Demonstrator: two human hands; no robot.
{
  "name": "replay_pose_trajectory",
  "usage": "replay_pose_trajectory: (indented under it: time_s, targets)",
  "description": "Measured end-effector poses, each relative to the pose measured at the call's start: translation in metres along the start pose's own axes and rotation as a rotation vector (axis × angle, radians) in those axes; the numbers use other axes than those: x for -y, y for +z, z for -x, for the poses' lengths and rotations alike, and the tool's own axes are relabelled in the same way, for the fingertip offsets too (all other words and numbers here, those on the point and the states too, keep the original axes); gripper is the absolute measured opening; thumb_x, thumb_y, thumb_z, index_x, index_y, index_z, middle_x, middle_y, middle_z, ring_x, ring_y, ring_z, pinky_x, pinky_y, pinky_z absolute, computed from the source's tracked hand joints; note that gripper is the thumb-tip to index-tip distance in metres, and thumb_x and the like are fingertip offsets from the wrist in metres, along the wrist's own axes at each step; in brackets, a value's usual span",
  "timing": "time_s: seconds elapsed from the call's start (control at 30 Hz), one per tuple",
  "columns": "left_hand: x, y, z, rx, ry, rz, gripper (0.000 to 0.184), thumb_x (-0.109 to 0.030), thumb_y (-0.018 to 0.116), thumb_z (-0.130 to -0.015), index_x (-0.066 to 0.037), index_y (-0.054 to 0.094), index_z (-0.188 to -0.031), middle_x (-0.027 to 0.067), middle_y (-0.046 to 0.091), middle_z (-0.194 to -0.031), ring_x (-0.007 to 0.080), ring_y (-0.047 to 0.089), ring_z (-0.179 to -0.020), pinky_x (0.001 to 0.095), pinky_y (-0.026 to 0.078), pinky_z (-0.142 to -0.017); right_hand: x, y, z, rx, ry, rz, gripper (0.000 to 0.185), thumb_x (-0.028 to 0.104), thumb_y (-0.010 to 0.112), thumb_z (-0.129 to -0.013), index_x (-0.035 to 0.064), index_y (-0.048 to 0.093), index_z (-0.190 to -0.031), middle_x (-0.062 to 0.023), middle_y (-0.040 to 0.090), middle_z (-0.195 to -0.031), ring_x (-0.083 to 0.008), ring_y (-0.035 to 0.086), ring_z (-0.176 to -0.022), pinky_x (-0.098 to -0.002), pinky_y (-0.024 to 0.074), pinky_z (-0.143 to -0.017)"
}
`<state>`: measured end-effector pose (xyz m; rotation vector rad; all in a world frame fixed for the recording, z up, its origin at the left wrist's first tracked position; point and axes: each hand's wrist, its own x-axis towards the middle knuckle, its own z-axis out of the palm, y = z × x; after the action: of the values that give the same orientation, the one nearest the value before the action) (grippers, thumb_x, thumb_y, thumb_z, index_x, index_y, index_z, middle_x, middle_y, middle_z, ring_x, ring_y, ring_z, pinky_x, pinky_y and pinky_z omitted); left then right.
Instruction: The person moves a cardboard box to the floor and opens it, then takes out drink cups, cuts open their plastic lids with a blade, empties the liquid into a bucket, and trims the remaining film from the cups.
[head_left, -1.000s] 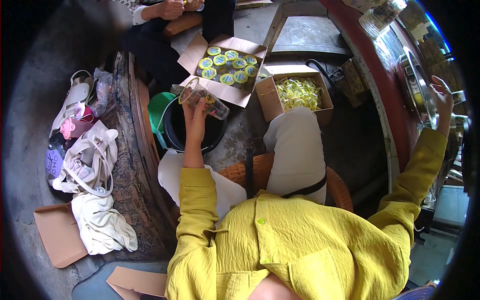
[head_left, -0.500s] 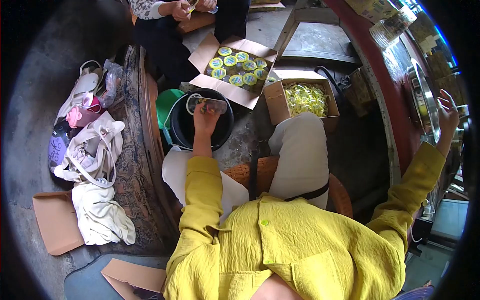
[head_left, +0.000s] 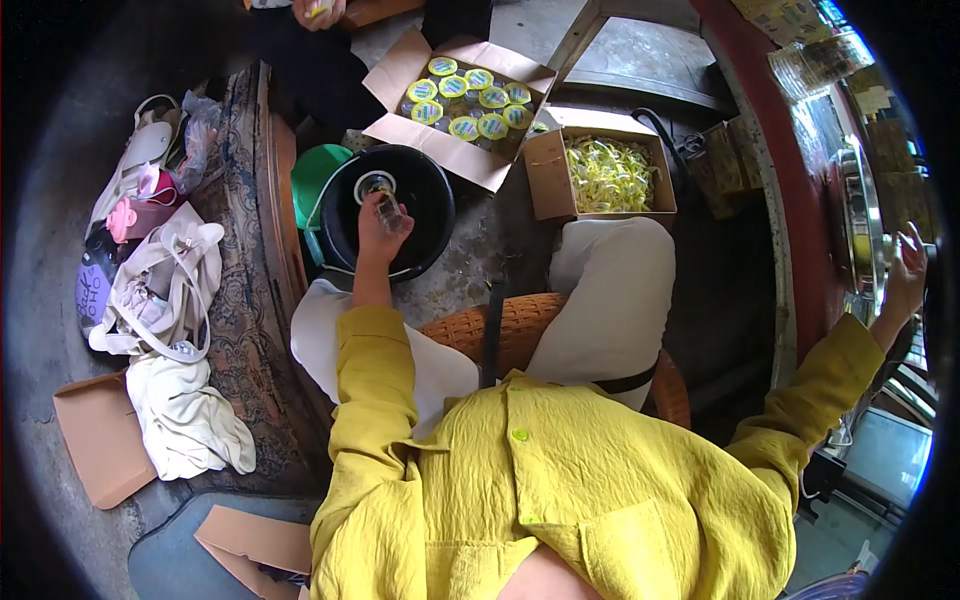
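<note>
My left hand (head_left: 382, 232) is closed around a clear plastic cup (head_left: 390, 212), tilted over the black bucket (head_left: 437, 245). A pale ring-shaped rim shows just beyond the fingers; whether it belongs to the cup I cannot tell. At the far right, my right hand (head_left: 907, 268) is raised beside a round shiny metal piece (head_left: 858, 225) on a red-sided stand. Its fingers look bent and partly spread, with nothing visible in them. Image distortion and the dark edge obscure what lies just past them.
An open carton (head_left: 450, 155) holds several lidded cups. Beside it, another box (head_left: 545, 175) contains yellow-green strips. A green container (head_left: 312, 180) stands behind the bucket. Bags (head_left: 165, 290) and cloth (head_left: 185, 420) lie on the left bench. Another person's hand (head_left: 320, 12) is at the top. Stacked clear cups (head_left: 825, 62) lie upper right.
The view has shifted slightly. My left hand has turned the cup from lying sideways to pointing more toward me. My right hand has moved lower, its fingers more bent.
</note>
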<state>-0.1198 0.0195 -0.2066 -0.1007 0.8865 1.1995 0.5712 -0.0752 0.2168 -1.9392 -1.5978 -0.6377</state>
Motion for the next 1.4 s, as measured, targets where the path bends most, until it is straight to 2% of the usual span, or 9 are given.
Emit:
replay_pose_trajectory:
  time_s: [0.2,0.4,0.5,0.6,0.83,0.97,1.1,1.3,1.4]
  targets:
    - [0.017,-0.011,-0.007,-0.16,0.064,-0.509,0.042,-0.011,0.073,-0.06,-0.004,0.048,-0.093,0.0056,0.053,-0.081,0.0201,0.056,-0.071,0.0327,0.048,-0.059,0.014,-0.009,0.011,0.002,-0.024,0.0,0.032,0.007,0.056,-0.08,0.0107,0.058,-0.112,-0.0048,0.063,-0.102,-0.0086,0.059,-0.09,-0.0222,0.045,-0.078]
    - [0.018,-0.042,-0.013,-0.401,0.789,-1.493,0.063,-0.025,0.08,-0.051,0.002,0.048,-0.098,0.0126,0.054,-0.086,0.028,0.055,-0.08,0.0352,0.046,-0.074,0.005,-0.016,0.014,0.056,0.055,-0.049,0.036,0.001,0.04,-0.085,0.0016,0.046,-0.121,-0.009,0.041,-0.13,-0.0143,0.042,-0.116,-0.0249,0.0305,-0.099]
    - [0.009,-0.025,0.002,-0.419,0.66,-1.604,0.063,-0.026,0.08,-0.051,0.001,0.049,-0.099,0.0144,0.054,-0.087,0.0285,0.054,-0.085,0.0362,0.043,-0.079,0.001,-0.011,0.015,0.047,0.086,-0.104,0.038,-0.001,0.04,-0.083,-0.0028,0.044,-0.12,-0.0094,0.041,-0.13,-0.0149,0.04,-0.118,-0.0246,0.0313,-0.099]
    - [0.008,-0.022,0.006,-0.369,0.839,-1.672,0.058,-0.025,0.08,-0.052,-0.002,0.051,-0.096,0.0136,0.055,-0.087,0.0287,0.054,-0.084,0.0365,0.044,-0.078,0.01,-0.008,0.017,0.093,0.116,0.041,0.038,-0.001,0.042,-0.082,-0.0029,0.045,-0.12,-0.0094,0.043,-0.128,-0.0146,0.042,-0.116,-0.0245,0.0331,-0.098]
    - [0.009,-0.008,0.011,-0.329,0.947,-1.444,0.049,-0.015,0.078,-0.053,-0.003,0.053,-0.093,0.0137,0.055,-0.091,0.0287,0.055,-0.086,0.0349,0.045,-0.078,0.001,-0.008,0.013,-0.096,0.015,0.093,0.027,0.012,0.058,-0.078,0.014,0.063,-0.105,-0.0007,0.064,-0.1,-0.0095,0.06,-0.09,-0.0226,0.0464,-0.077]
    - [0.01,-0.006,0.012,-0.211,0.971,-1.435,0.054,-0.01,0.078,-0.054,-0.002,0.051,-0.1,0.0137,0.054,-0.096,0.0261,0.055,-0.09,0.0336,0.044,-0.08,-0.007,-0.009,0.012,-0.12,0.022,-0.014,0.026,0.012,0.058,-0.078,0.0143,0.064,-0.104,-0.0024,0.065,-0.098,-0.0111,0.062,-0.084,-0.0228,0.0484,-0.071]
    - [0.012,0.029,0.005,-0.05,1.073,-1.06,0.06,-0.003,0.076,-0.059,0.0,0.044,-0.111,0.012,0.052,-0.1,0.0208,0.053,-0.095,0.031,0.044,-0.083,0.087,-0.006,0.031,-0.301,0.216,0.025,0.024,0.008,0.06,-0.076,0.0068,0.064,-0.1,-0.0041,0.065,-0.096,-0.0108,0.062,-0.08,-0.0207,0.0474,-0.065]
    - [0.0,0.197,0.025,0.306,1.218,-0.797,0.057,-0.003,0.072,-0.068,0.0,0.036,-0.113,0.0104,0.048,-0.107,0.0179,0.05,-0.1,0.0297,0.043,-0.085,0.243,0.066,0.055,-0.51,0.14,-0.399,0.013,0.002,0.064,-0.072,0.0005,0.061,-0.084,-0.0075,0.061,-0.097,-0.0103,0.055,-0.072,-0.0238,0.0425,-0.07]
    - [-0.014,0.315,0.082,0.592,1.276,-0.618,0.045,-0.002,0.068,-0.073,0.0,0.041,-0.109,0.0088,0.05,-0.106,0.0156,0.051,-0.097,0.0284,0.046,-0.082,0.289,0.121,0.073,-0.456,0.083,-0.671,0.013,-0.002,0.064,-0.07,0.0007,0.061,-0.082,-0.0034,0.06,-0.079,-0.0098,0.053,-0.071,-0.0245,0.0424,-0.069]
